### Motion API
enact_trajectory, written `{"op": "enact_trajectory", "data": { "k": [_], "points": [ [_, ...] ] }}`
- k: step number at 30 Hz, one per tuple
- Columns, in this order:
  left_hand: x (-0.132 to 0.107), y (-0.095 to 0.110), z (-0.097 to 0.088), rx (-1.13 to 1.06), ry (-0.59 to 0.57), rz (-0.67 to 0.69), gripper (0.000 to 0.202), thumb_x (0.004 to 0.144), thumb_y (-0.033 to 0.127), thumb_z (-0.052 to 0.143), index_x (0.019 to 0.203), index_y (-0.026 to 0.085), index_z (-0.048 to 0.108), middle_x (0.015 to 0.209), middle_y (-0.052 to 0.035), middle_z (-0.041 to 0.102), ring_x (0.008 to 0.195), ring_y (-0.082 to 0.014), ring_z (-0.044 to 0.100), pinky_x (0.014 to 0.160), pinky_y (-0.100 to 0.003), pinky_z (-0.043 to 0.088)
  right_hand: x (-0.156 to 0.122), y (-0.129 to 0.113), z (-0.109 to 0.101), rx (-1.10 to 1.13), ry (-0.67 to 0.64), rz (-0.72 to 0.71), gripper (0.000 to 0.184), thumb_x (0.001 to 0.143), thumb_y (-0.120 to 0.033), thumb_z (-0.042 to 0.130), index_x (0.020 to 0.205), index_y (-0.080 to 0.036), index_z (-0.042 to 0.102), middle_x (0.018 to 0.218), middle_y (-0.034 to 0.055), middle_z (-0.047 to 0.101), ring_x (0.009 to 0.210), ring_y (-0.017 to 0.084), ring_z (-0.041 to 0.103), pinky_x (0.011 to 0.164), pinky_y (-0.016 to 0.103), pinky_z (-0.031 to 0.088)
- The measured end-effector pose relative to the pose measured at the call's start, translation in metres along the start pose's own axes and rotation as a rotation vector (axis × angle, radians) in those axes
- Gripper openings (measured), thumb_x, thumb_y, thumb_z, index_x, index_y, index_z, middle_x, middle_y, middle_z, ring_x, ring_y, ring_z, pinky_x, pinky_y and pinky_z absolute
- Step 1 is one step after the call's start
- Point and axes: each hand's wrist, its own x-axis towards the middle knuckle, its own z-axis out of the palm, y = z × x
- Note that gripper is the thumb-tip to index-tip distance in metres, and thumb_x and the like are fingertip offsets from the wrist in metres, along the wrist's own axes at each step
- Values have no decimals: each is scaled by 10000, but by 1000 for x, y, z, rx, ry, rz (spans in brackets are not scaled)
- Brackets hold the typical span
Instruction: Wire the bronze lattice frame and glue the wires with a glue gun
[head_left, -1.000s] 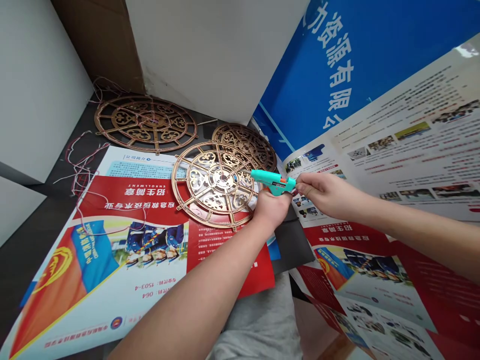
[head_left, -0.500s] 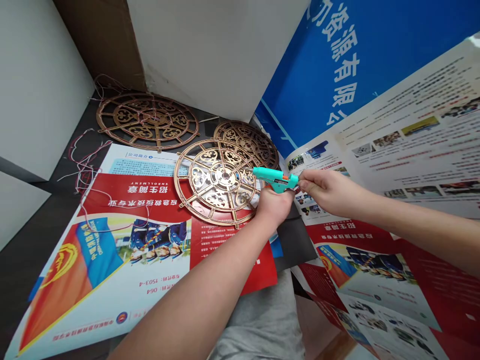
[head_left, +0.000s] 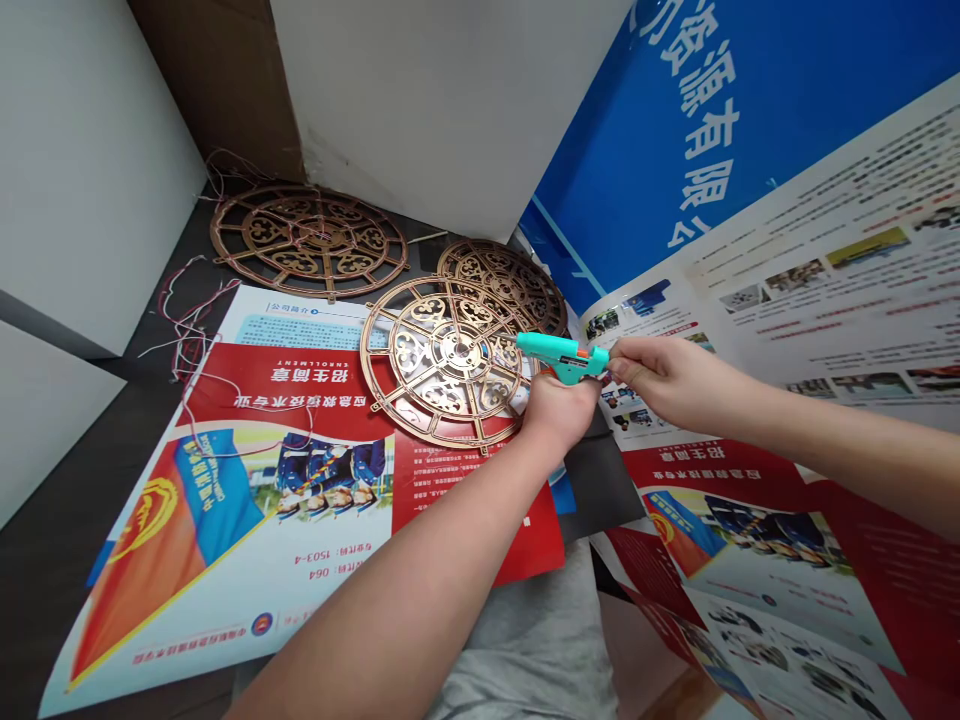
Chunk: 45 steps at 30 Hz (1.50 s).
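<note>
A person's left hand (head_left: pixel 559 415) is closed in a full grip around the handle of a teal hot glue gun (head_left: pixel 562 357). The gun's nozzle points left, just beside the right rim of a bronze-coloured openwork wheel panel (head_left: pixel 457 352). The right hand (head_left: pixel 667 385) holds a narrow grip, its fingertips (head_left: pixel 616 368) pinching the rear of the gun.

There are three wheel panels in all. The nearest lies on a red-and-white poster (head_left: pixel 300 370), overlapping a second panel (head_left: pixel 517 275) behind it. The third (head_left: pixel 307 240) lies well apart, further back on the left, with thin coloured wires (head_left: pixel 191 335) trailing across it and onto the dark surface (head_left: pixel 67 480).

A black sheet (head_left: pixel 600 470) lies below the left hand. A large open brochure (head_left: pixel 810 300) fills the right side. Two white boards (head_left: pixel 82 170) (head_left: pixel 442 100) and brown cardboard (head_left: pixel 210 90) hem in the left and back edges.
</note>
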Motion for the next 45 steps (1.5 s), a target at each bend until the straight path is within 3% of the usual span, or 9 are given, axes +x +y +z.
{"op": "enact_trajectory", "data": {
  "k": [4,15,24,30,45],
  "points": [
    [0,1,0,10,5,6,168,755,264,704,808,107,675,804,6,665,655,-9,477,681,-138,420,-1,-2,-1,-33,-7,16,288,1009,-376,432,771,-217,461,550,-20,385,527,130,345,508,306,251],
    [-1,1,-2,48,-30,13,203,766,302,681,743,109,623,730,15,625,627,-8,461,652,-134,382,-4,4,2,35,2,33,284,1006,-385,428,778,-217,455,531,-35,350,485,116,317,481,297,248],
    [-1,1,-1,58,-7,-4,194,761,290,687,746,105,631,730,16,619,632,-7,431,650,-130,377,-4,-2,1,-118,49,-50,274,988,-377,416,779,-211,480,542,-12,433,506,128,380,519,293,269],
    [-2,-1,-3,87,16,-29,196,759,275,663,687,115,575,648,26,551,604,-7,376,595,-132,313,-3,-7,1,-148,53,-15,276,983,-380,426,769,-215,477,541,0,460,503,136,382,522,305,255],
    [-5,11,-1,90,-54,-14,173,777,284,675,794,113,670,778,-1,657,680,-27,501,712,-148,419,-10,6,0,-100,53,-9,293,1000,-428,419,808,-218,488,595,-9,470,562,140,407,559,300,282]
  ]
}}
